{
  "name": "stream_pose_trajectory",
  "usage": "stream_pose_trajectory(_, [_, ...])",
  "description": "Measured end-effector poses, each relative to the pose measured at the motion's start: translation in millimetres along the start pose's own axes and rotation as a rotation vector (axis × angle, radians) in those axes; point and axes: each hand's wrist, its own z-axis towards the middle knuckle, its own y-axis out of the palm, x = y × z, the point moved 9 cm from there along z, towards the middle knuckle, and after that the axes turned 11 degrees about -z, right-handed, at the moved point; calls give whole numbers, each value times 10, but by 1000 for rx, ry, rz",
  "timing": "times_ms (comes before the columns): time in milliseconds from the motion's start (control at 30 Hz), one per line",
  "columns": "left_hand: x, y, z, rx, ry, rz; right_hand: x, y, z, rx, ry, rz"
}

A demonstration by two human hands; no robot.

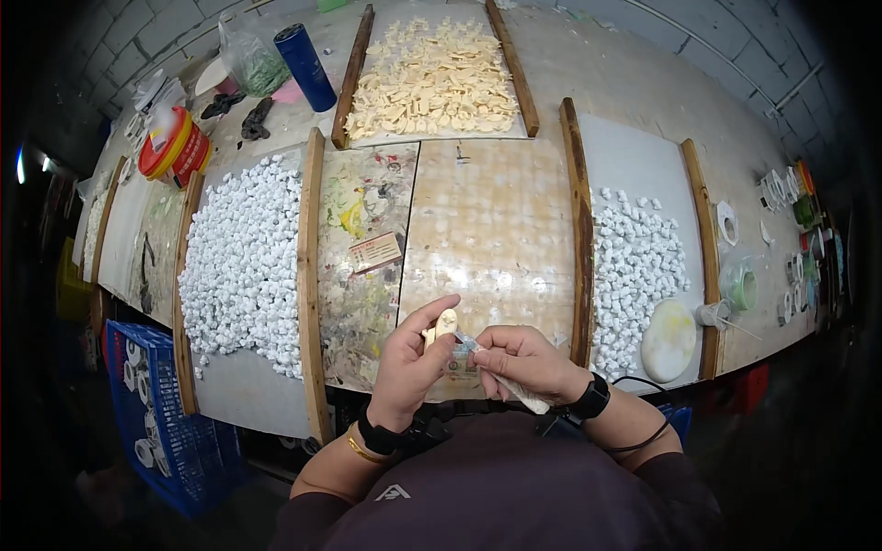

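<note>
My left hand (409, 363) pinches a small cream-coloured figure piece (446, 323) near the table's front edge, index finger stretched out along it. My right hand (519, 361) grips a thin tool wrapped in pale tape (496, 372), its tip touching the piece. Both hands hover over a stained wooden board (487, 230). Each wrist wears a dark band; the left one also has a gold bangle.
Heaps of small white pieces lie on trays at left (243, 257) and right (634, 266). A tray of cream pieces (432, 78) sits at the back. A blue cylinder (306, 66), a red tub (173, 147), a round pale palette (668, 340) and a blue crate (161, 413) stand around.
</note>
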Motion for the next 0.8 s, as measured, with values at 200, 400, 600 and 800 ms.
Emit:
stream_pose_trajectory(200, [29,14,10,-16,51,163,1,16,52,-22,12,-35])
stream_pose_trajectory(400, [37,6,-13,-18,23,214,24,-13,61,-17,26,-16])
stream_pose_trajectory(600, [-16,-15,-12,-44,4,257,37,-24,41,-14,10,10])
stream_pose_trajectory(800, [4,40,-14,-36,13,278,46,-41,32,13,-31,-33])
